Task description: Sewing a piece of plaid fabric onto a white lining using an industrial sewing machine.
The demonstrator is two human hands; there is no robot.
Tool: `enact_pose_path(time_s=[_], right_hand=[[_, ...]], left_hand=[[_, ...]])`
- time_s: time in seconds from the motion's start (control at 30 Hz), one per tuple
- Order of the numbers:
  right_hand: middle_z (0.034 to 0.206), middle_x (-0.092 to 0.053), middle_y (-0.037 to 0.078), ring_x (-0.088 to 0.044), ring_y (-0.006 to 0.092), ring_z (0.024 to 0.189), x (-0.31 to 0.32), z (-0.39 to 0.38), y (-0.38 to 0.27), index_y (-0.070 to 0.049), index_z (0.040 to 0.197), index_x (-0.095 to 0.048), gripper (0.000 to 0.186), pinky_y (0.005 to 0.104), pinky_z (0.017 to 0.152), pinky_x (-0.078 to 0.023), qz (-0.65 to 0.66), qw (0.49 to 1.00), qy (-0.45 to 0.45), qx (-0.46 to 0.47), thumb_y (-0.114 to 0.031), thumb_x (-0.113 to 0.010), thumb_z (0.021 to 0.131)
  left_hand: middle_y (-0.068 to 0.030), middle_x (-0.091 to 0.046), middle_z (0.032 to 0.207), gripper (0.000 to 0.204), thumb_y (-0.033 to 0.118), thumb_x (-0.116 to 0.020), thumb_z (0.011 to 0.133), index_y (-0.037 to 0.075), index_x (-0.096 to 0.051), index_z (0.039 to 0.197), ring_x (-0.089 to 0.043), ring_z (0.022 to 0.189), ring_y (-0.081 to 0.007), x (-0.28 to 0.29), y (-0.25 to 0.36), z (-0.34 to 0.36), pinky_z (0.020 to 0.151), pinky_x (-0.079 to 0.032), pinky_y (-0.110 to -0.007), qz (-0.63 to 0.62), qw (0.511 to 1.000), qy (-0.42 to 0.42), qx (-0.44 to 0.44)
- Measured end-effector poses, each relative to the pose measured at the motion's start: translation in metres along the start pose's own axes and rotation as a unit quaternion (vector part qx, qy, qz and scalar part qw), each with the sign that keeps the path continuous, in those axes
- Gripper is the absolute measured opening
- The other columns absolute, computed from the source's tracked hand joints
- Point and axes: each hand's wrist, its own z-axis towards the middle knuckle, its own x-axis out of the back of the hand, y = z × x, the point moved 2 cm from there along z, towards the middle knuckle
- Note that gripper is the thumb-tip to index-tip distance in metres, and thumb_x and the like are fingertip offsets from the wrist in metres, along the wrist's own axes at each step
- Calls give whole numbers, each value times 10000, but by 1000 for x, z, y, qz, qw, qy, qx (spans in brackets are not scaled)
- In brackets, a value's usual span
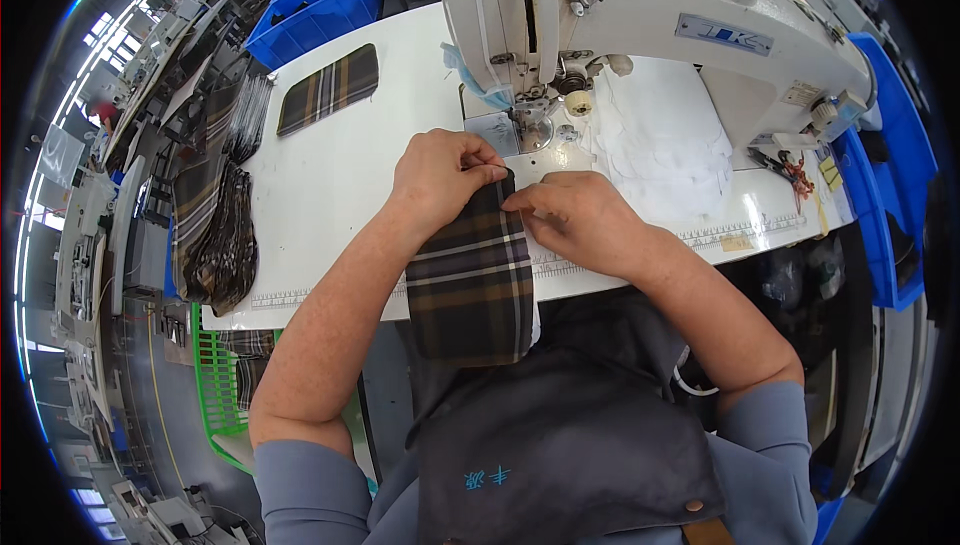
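1. Plaid fabric panel (470, 290): a single longish piece in black and brown checks, crossed by thin pale stripes, its lower corners rounded.
2. Place: upper end over the white sewing table (335, 195), near the machine's needle area; lower end reaching past the table's front edge.
3. State: pinched at the top, smooth below, a white sliver showing beside its lower right edge.
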Motion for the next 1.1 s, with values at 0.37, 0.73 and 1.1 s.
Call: enact_pose_path(time_s=[0.37, 0.73, 1.1], right_hand=[[941, -728, 8, -688, 223, 913, 1, 18, 35, -103, 913, -766, 165, 361, 750, -571, -234, 971, 16, 50, -146, -666, 789], [979, -757, 11, -699, 230, 840, -1, 21, 48, -117, 934, -766, 205, 376, 724, -560, -265, 964, 23, 9, -125, -638, 774], [918, -715, 36, -692, 245, 859, -4, 21, 43, -89, 930, -743, 183, 389, 710, -565, -266, 963, 38, 8, -110, -647, 776]], left_hand=[[-85, -772, 845, 89, 144, -831, 778, 73, -799, 821, -749, 779, -226, -20, -16, 49, 748, -590, -346, -17, 997, 59, -35], [-136, -771, 1025, 392, 159, -858, 736, 58, -747, 1098, -741, 978, -308, -21, -31, 81, 864, -598, -376, -29, 983, 101, -150], [-124, -752, 1038, 304, 111, -852, 753, 38, -739, 1026, -708, 971, -330, -31, -37, 64, 848, -563, -422, 18, 979, 159, -126]])
